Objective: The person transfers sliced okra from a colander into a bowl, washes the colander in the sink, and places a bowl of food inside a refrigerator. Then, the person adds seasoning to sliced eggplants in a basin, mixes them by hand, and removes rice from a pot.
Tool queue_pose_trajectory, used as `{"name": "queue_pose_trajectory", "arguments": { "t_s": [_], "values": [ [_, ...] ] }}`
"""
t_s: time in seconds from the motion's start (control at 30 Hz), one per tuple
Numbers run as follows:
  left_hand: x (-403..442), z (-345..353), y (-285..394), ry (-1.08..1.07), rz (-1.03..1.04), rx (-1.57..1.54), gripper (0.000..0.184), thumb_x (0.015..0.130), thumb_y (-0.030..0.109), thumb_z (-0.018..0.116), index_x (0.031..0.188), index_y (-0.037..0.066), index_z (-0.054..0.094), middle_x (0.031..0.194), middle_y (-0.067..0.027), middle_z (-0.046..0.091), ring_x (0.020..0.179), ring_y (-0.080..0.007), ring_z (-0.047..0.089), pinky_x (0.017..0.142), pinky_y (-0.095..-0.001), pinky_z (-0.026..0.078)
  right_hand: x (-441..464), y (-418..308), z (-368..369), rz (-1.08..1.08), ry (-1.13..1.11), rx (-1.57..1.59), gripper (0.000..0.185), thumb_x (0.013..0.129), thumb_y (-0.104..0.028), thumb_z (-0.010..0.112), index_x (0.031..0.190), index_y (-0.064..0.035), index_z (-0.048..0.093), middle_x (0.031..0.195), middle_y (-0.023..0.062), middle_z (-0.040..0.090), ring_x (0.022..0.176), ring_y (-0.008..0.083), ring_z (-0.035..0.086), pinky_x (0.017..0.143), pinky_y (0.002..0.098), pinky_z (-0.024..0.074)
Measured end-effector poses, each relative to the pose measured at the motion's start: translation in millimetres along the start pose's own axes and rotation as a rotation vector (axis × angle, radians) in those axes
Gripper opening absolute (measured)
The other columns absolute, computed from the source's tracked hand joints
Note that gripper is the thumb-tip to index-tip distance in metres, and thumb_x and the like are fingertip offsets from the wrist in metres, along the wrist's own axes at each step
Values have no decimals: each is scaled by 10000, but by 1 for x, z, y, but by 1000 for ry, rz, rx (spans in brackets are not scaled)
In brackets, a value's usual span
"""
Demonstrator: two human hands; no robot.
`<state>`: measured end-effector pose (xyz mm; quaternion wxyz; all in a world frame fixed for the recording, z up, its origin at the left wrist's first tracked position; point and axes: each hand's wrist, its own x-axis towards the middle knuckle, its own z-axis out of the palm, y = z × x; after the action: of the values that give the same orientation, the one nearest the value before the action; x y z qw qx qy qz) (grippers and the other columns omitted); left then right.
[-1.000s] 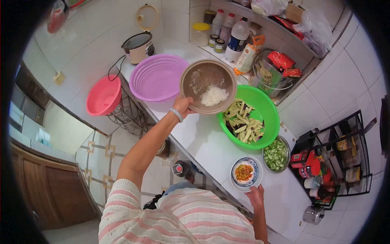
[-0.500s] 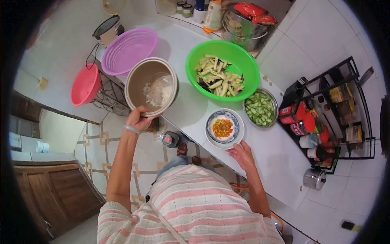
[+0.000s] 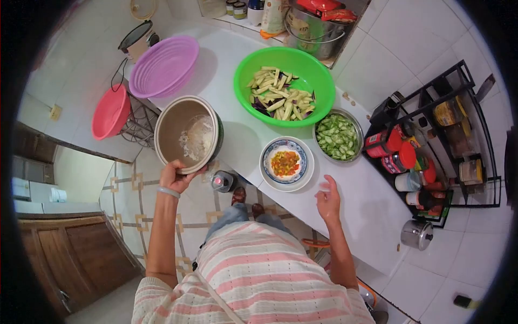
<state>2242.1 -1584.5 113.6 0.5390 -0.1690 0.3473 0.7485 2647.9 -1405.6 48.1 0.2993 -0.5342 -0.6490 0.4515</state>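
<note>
My left hand (image 3: pixel 177 177) grips the near rim of a brown-lined pot (image 3: pixel 174 128), tilted over the counter's edge with some white rice inside. Just right of a white bowl (image 3: pixel 302 182), my right hand (image 3: pixel 328 201) is raised with its fingers apart, touching nothing. A blue-patterned dish of chopped red and yellow pieces (image 3: pixel 285 163) rests in that bowl. Behind it stands a green basin (image 3: pixel 318 81) with cut eggplant strips (image 3: pixel 280 97). Sliced green vegetable (image 3: pixel 337 136) fills a metal bowl to the right.
A purple basket (image 3: pixel 164 67) and a rice cooker (image 3: pixel 137 40) stand at the back left. A pink basin (image 3: pixel 110 112) sits on a wire rack. Jars fill a black rack (image 3: pixel 458 202) at right, near a small metal pot (image 3: pixel 415 235). A bottle (image 3: pixel 222 182) stands on the floor.
The pot in my left hand has moved left and toward me, away from the green basin. My right hand has let go of the white bowl and drawn off to its right.
</note>
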Motion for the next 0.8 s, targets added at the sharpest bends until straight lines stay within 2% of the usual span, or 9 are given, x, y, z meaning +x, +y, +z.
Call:
{"name": "queue_pose_trajectory", "arguments": {
  "t_s": [0.07, 0.2, 0.27, 0.37, 0.4, 0.6, 0.7, 0.77, 0.8],
  "values": [
    [-9, -2, 0, 37, 16, 2, 666, 653, -72, 412, 1299, -61, 254, 1281, -284, 387, 1137, -484, 438, 945, -618, 410, 4, -13, 10, -289, 94, -220, 376, 803, -40, 565, 1173, -20, 498, 712, 80, 552, 552, 132, 531, 540, 265, 459],
    [-4, -12, -12, 115, -2, 16, 645, 644, -72, 406, 1279, -77, 291, 1270, -287, 398, 1140, -474, 441, 938, -613, 419, 6, -29, 10, -144, -29, -117, 322, 796, -57, 577, 1111, -4, 539, 665, 86, 570, 545, 185, 547, 551, 295, 464],
    [-3, -22, -16, 185, 25, 35, 516, 672, -64, 433, 1185, -76, 380, 1228, -262, 439, 1111, -433, 481, 916, -588, 450, 13, -35, 15, -70, -103, -97, 291, 795, -89, 587, 1071, 4, 565, 646, 93, 580, 550, 212, 556, 560, 318, 467],
    [-20, -18, -21, 250, 69, 96, 401, 696, -57, 458, 1095, -66, 427, 1145, -230, 490, 1025, -388, 543, 888, -530, 492, 14, -54, 16, -93, -181, -388, 278, 797, -167, 600, 1014, 7, 598, 620, 119, 591, 566, 261, 578, 579, 358, 473],
    [-22, -18, -17, 255, 65, 114, 368, 702, -55, 465, 1069, -62, 439, 1117, -220, 506, 997, -375, 559, 879, -512, 505, 12, -59, 19, -103, -208, -496, 307, 797, -225, 595, 998, 6, 612, 655, 150, 615, 631, 293, 615, 632, 406, 479],
    [-8, -28, 24, 207, 69, 171, 379, 727, -49, 436, 1105, -76, 410, 1114, -242, 505, 1012, -387, 557, 871, -508, 507, 4, -58, 48, -70, -97, -574, 310, 774, -214, 611, 959, 33, 632, 745, 205, 639, 686, 327, 637, 715, 393, 498],
    [-9, -41, 41, 196, 72, 167, 397, 720, -59, 434, 1115, -83, 408, 1110, -240, 507, 1027, -387, 548, 877, -512, 502, 25, -55, 68, -41, -145, -642, 279, 764, -233, 580, 849, 27, 638, 783, 236, 631, 781, 365, 626, 715, 432, 479],
    [-5, -45, 52, 162, 38, 188, 403, 712, -65, 442, 1114, -81, 419, 1117, -232, 509, 1037, -378, 544, 897, -507, 491, 39, -66, 75, 214, -199, -659, 289, 745, -242, 579, 740, 44, 622, 784, 243, 628, 801, 385, 621, 713, 438, 480],
    [-5, -43, 58, 139, 28, 195, 404, 706, -68, 450, 1110, -77, 431, 1124, -225, 510, 1041, -369, 544, 913, -500, 482, 45, -60, 77, 248, -186, -635, 302, 738, -244, 581, 709, 54, 612, 771, 248, 625, 789, 386, 622, 713, 440, 482]
  ]
}}
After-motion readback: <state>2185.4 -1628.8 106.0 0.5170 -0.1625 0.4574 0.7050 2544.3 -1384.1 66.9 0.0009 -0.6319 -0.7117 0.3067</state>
